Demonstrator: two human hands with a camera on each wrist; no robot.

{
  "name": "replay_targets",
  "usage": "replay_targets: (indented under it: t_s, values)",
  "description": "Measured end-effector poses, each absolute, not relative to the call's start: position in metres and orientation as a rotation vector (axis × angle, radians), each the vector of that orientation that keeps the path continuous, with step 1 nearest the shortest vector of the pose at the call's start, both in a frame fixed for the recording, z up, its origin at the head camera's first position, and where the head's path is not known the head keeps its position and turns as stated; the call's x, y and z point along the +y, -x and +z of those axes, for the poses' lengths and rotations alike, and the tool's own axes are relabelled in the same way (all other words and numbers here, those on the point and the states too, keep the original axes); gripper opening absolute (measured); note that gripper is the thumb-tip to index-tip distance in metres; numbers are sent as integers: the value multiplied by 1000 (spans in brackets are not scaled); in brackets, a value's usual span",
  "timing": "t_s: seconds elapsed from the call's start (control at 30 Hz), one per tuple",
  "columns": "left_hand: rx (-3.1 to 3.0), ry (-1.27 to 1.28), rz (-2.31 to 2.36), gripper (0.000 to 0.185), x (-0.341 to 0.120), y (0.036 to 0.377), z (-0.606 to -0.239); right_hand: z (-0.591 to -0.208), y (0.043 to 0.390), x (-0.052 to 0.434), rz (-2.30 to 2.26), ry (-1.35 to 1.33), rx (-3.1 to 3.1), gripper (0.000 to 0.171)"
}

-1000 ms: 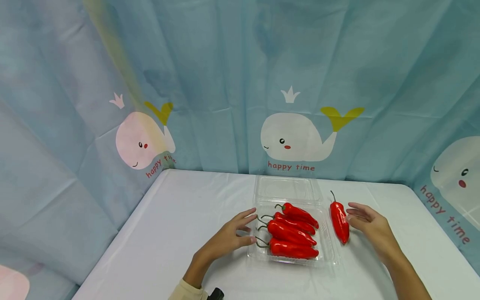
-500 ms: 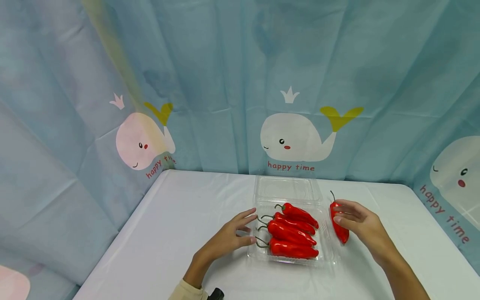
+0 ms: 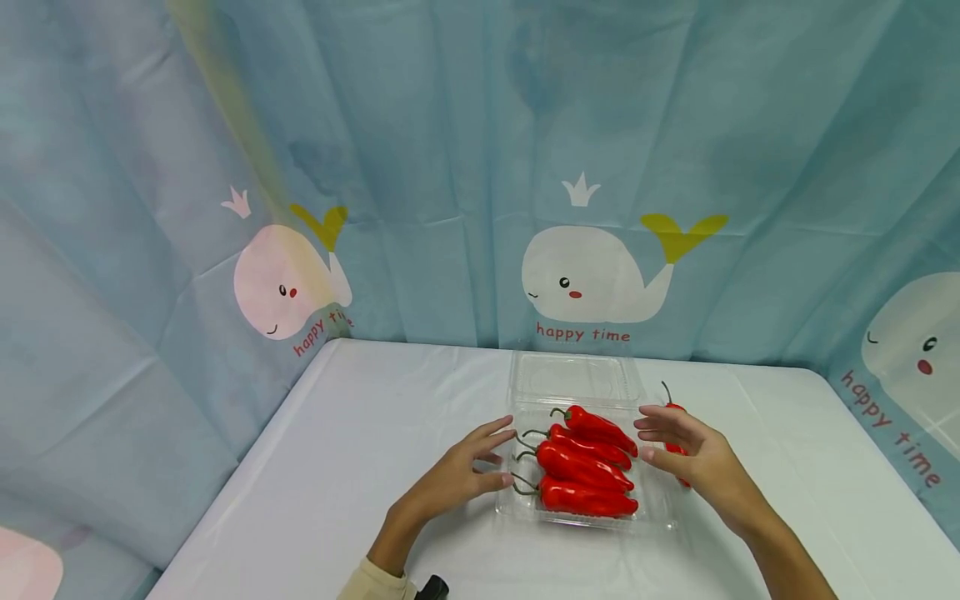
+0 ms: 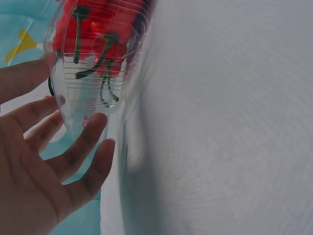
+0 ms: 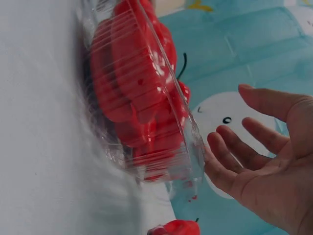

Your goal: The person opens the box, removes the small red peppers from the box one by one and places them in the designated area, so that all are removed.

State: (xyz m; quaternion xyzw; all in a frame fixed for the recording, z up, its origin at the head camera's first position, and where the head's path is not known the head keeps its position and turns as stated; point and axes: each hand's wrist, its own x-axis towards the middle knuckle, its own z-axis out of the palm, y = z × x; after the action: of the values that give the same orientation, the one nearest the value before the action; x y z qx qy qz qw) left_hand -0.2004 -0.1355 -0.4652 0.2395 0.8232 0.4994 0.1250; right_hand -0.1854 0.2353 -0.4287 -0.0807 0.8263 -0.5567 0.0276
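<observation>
Several glossy red peppers [image 3: 585,464] lie side by side in a clear plastic clamshell box [image 3: 654,504], green stems pointing left. My left hand [image 3: 450,482] is at the box's left rim, fingers spread and thumb apart. In the left wrist view, fingertips of that hand [image 4: 34,171] come up to the clear wall [image 4: 63,93]; firm contact cannot be told. Over the right rim is my right hand [image 3: 705,462], fingers slightly bent with nothing between them, also seen in the right wrist view [image 5: 274,152]. Behind it, a loose red pepper [image 3: 675,407] lies on the table, partly hidden.
The box's clear lid [image 3: 573,379] lies folded back toward the curtain. A white cloth covers the table [image 3: 360,417]. A blue curtain [image 3: 420,167] with printed whales hangs behind and around it. A dark object [image 3: 432,588] sits by the left sleeve.
My right hand has moved left, from beside the loose pepper, across it, to the box's right rim. The pepper has stayed put. My left hand has not visibly moved.
</observation>
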Motion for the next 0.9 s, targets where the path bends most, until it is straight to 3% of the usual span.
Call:
replay_targets:
  t_s: [0.9]
  values:
    - [2408,-701,1448,58,-135,203,-468,-447,186,201,-1588,447,2441,63]
